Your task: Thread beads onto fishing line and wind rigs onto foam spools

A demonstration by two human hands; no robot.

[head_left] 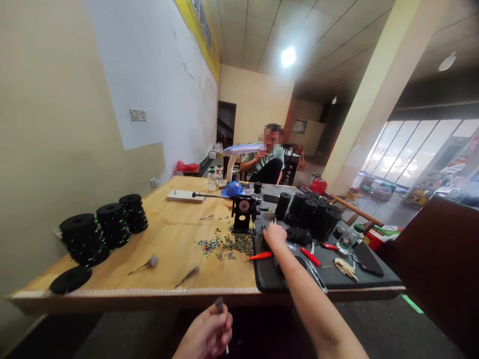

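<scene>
At the near edge of the table my left hand (pixel 209 326) is closed around a slim rod with a dark grey end (pixel 219 302); its exact kind is unclear. My right hand (pixel 276 235) reaches forward over the dark mat (pixel 269 279), fingers drawn together beside small dark items. Whatever they pinch is too small to name. Just left of it stands a black hand-cranked winder (pixel 242 214) with a long rod. A pile of small metal parts and coloured beads (pixel 239 244) lies before the winder. An orange-handled tool (pixel 261 256) rests at the mat's edge.
Stacks of black spools (pixel 84 239) stand at left, more black spools (pixel 310 212) at back right. A blue-based lamp (pixel 232 188) is behind the winder. Tweezers (pixel 187 275), a red-handled tool (pixel 310 257) and a phone (pixel 368 259) lie around. A person (pixel 267 159) sits beyond.
</scene>
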